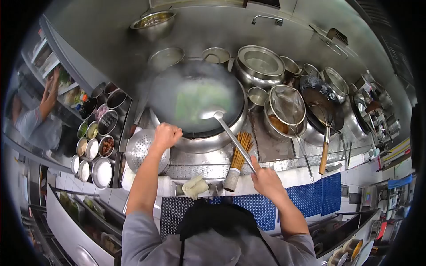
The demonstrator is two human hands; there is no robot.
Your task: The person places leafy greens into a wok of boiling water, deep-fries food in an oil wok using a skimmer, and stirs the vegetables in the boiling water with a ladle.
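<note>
Steam rises from a large black wok (202, 133) on the stove, blurring the green food (188, 103) inside it. My left hand (167, 135) is closed in a fist at the wok's near left rim and appears to grip it there; the part inside the fingers is hidden. In my right hand (267, 181) is the end of a long metal ladle (234, 138), index finger stretched along the handle. The ladle's bowl lies in the wok beside the greens. Between the wok and my right hand rests a bamboo wok brush (240, 154).
A perforated strainer (138, 153) sits left of the wok, a crumpled cloth (195, 187) in front. Ingredient containers (102, 173) stand at the left. To the right are a mesh strainer (287, 104) over a pot and a second wok (323, 108). Another person's arm (50, 97) shows far left.
</note>
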